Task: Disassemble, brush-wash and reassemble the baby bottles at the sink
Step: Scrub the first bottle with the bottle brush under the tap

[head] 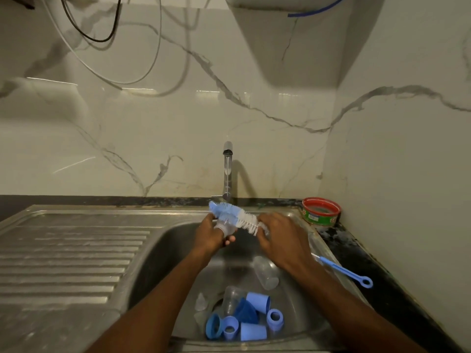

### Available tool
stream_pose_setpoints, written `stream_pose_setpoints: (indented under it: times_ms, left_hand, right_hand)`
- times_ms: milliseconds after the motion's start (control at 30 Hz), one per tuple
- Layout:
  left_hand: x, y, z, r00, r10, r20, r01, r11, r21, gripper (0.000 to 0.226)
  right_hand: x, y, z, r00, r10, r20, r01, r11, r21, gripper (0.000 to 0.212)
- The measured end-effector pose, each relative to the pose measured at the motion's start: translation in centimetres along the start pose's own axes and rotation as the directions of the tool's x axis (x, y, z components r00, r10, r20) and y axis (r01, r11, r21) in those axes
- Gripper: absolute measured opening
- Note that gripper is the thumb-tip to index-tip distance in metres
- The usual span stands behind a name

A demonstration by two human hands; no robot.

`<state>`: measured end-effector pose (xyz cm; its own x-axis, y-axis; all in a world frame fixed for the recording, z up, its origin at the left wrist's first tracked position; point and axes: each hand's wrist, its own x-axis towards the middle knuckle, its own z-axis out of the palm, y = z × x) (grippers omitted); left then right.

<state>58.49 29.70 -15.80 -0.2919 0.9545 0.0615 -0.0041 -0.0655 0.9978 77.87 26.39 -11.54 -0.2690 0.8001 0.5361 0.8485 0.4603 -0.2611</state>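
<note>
Two bare forearms reach forward from the bottom edge over a steel sink (163, 250). Nearest the viewer, on the basin floor by the drain, lies a cluster of loose bottle parts: blue caps (257, 301), blue screw rings (275, 319), a dark blue funnel-shaped piece (246, 313), a clear teat (200, 301) and a clear bottle body (230, 299). A second clear bottle (265, 273) lies on its side a little farther in.

Higher up, near the back of the basin, the hands work close together. The left hand (211, 234) curls its fingers around a small pale piece (224, 229), probably a teat. The right hand (277, 238) grips the handle end of a blue and white bottle brush (234, 216), whose bristled head slants up and left over the left hand's fingers, touching the pale piece.

Just behind them stands a chrome tap (227, 171) against a marble-patterned wall. On the dark counter at right rests a thin blue brush (344, 271) with a ring end, and farther back a round red-rimmed tin (321, 212). A ridged draining board (71, 250) spreads to the left.
</note>
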Motion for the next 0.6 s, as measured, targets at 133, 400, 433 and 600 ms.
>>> stream_pose_setpoints:
  times_ms: [133,400,433,600]
  left_hand:
    - [-0.2,0.3,-0.1,0.997,0.071,-0.007,-0.071,0.997,0.026,0.029]
    - [-0.4,0.3,0.1,0.988,0.137,-0.068,-0.120,0.969,0.215,0.021]
    - [-0.4,0.4,0.3,0.991,0.121,-0.054,-0.109,0.977,0.182,0.020]
    - [-0.2,-0.1,0.2,0.999,0.035,-0.039,-0.035,0.999,-0.004,0.024]
  right_hand:
    - [0.4,0.2,-0.5,0.999,0.051,0.002,-0.051,0.998,-0.040,0.036]
    - [0.9,0.3,-0.4,0.989,0.143,-0.039,-0.145,0.988,-0.049,0.040]
    - [1.0,0.2,-0.4,0.988,0.152,-0.041,-0.154,0.987,-0.046,0.040]
    - [-0.2,-0.7,0.8,0.998,-0.030,0.051,0.029,0.999,0.028,0.031]
